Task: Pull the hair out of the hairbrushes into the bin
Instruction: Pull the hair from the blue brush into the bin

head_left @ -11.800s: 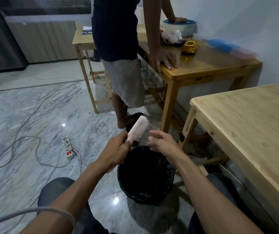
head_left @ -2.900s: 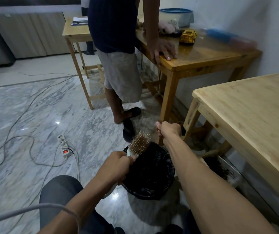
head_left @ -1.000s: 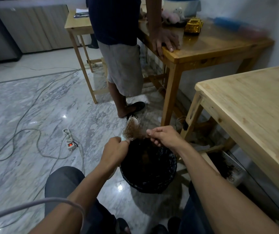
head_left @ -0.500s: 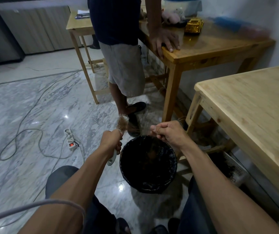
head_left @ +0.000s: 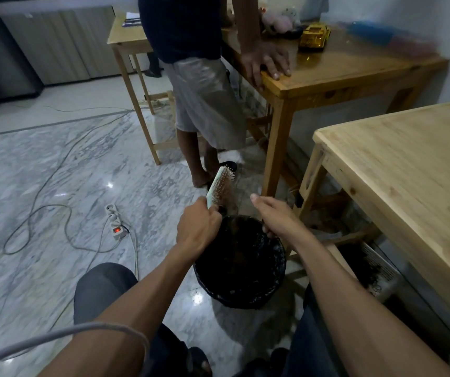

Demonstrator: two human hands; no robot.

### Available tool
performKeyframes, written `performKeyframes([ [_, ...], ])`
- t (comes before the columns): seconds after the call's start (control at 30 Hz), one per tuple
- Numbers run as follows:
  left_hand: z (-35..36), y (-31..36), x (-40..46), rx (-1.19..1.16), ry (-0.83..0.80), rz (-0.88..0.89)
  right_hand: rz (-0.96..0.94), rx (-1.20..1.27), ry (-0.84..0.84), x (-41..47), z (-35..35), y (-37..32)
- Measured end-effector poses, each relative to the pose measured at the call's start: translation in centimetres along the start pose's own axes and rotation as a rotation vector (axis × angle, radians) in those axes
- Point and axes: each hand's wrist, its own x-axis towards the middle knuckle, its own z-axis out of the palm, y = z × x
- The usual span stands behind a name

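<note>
The black bin (head_left: 241,263) sits on the floor, my right hand (head_left: 276,217) loosely open and empty over its far rim. Left hand (head_left: 198,231) is clamped on the hairbrush (head_left: 222,187) just beyond that rim, so pulled hair (head_left: 232,205) could drift onto the floor.

The marble floor (head_left: 55,164) carries a black bin (head_left: 241,263), a white power strip (head_left: 115,220) with trailing cables (head_left: 36,227), and two wooden benches; the far bench (head_left: 349,74) holds a yellow toy truck (head_left: 315,36).

floor (head_left: 55,172): glossy marble | table (head_left: 408,172): matt pale wood | bin (head_left: 241,261): shiny black liner
</note>
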Motion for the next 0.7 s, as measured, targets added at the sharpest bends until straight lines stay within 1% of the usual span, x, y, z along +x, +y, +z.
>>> performKeyframes([
  [0.07,0.4,0.4,-0.2,0.007,0.005,0.056,-0.023,0.162,-0.075,0.2,0.5,-0.3],
  [0.13,0.5,0.8,-0.2,0.019,0.028,0.099,-0.066,0.249,-0.139,0.2,0.9,-0.4],
  [0.2,0.1,0.9,0.0,0.022,0.049,0.108,-0.123,0.245,-0.137,0.0,1.1,-0.3],
  [0.27,-0.3,0.8,0.2,-0.016,0.036,0.062,-0.161,0.232,-0.116,-0.1,1.2,-0.1],
  [0.4,-0.4,-0.4,0.7,-0.197,-0.03,-0.142,-0.245,0.077,-0.098,-1.1,0.8,-0.3],
  [0.5,-1.1,-2.6,1.9,-0.315,-0.005,-0.3,-0.246,0.111,-0.108,-1.8,-0.5,0.3],
  [0.6,-2.0,-3.4,2.3,-0.356,-0.013,-0.303,-0.201,0.102,-0.099,-2.2,-2.0,0.9],
  [0.7,-1.7,-2.5,1.9,-0.346,-0.033,-0.218,-0.157,0.059,-0.087,-2.2,-2.0,0.8],
])
